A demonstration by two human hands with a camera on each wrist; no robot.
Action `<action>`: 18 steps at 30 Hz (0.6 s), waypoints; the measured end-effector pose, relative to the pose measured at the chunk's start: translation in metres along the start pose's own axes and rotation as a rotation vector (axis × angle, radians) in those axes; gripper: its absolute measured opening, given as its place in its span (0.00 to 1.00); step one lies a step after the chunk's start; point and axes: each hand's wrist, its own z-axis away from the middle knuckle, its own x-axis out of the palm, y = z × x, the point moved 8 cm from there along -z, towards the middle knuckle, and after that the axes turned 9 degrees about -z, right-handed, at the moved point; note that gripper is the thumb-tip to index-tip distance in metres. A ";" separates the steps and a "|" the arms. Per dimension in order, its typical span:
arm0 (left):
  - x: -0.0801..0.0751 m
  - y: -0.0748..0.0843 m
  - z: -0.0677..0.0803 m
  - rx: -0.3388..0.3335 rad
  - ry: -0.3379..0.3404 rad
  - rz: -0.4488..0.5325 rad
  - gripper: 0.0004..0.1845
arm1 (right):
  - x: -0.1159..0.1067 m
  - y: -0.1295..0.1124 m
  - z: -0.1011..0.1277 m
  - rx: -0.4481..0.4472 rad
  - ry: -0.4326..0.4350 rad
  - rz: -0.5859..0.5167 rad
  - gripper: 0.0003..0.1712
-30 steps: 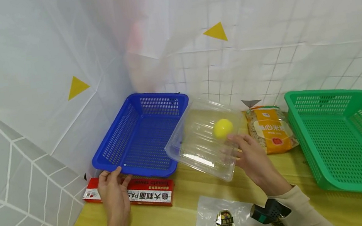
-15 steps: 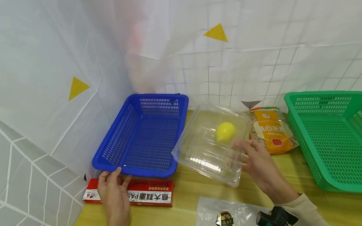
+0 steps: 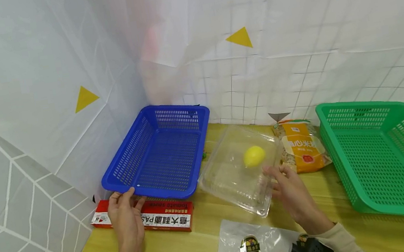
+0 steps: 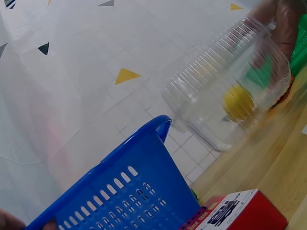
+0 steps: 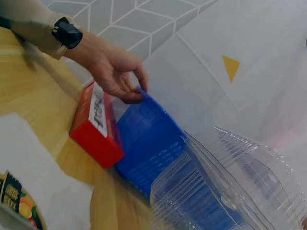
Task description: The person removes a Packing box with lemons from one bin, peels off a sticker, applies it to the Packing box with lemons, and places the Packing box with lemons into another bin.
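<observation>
My right hand (image 3: 274, 177) grips the near right edge of a clear plastic clamshell box (image 3: 228, 172), tilted just above the wooden table. A yellow lemon (image 3: 254, 155) lies inside it; the left wrist view shows the lemon (image 4: 238, 102) through the ribbed box (image 4: 211, 81). My left hand (image 3: 125, 197) holds the near rim of the blue basket (image 3: 145, 193), its fingers curled on the corner, as the right wrist view shows of the hand (image 5: 125, 88). Under that hand lies a red pasta box (image 3: 164, 217).
A green basket (image 3: 355, 105) stands at the right. An orange food packet (image 3: 304, 145) lies between it and the clear box. A clear bag with round labels (image 3: 255, 244) lies at the table's front edge. White sheeting walls off the back and left.
The clear box with the lemon has come down and to the right, from over the blue basket's corner to the table. My right hand followed. The left hand stayed put.
</observation>
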 end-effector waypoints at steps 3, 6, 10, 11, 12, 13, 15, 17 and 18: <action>0.000 0.000 0.001 -0.001 -0.002 0.005 0.17 | -0.006 0.006 -0.003 0.007 0.010 0.022 0.22; 0.001 -0.001 0.001 -0.002 0.000 0.008 0.18 | -0.010 0.012 -0.005 0.006 0.020 0.031 0.21; 0.001 -0.002 0.002 0.000 0.004 0.008 0.18 | -0.014 0.018 -0.007 0.001 0.036 0.046 0.21; 0.001 -0.002 0.003 0.000 0.004 0.006 0.17 | -0.014 0.019 -0.007 0.001 0.042 0.055 0.21; 0.001 -0.002 0.003 -0.003 0.001 0.007 0.17 | -0.014 0.019 -0.006 0.002 0.050 0.070 0.21; 0.002 -0.002 0.004 -0.007 0.000 0.009 0.17 | -0.015 0.020 -0.006 0.002 0.060 0.086 0.21; 0.003 -0.003 0.007 -0.025 -0.006 0.015 0.14 | -0.016 0.020 -0.006 0.003 0.078 0.123 0.23; 0.006 -0.004 0.011 -0.053 -0.019 0.027 0.11 | -0.017 0.019 -0.005 -0.003 0.089 0.170 0.26; 0.008 -0.005 0.014 -0.067 -0.031 0.027 0.09 | -0.017 0.019 -0.005 -0.005 0.092 0.193 0.27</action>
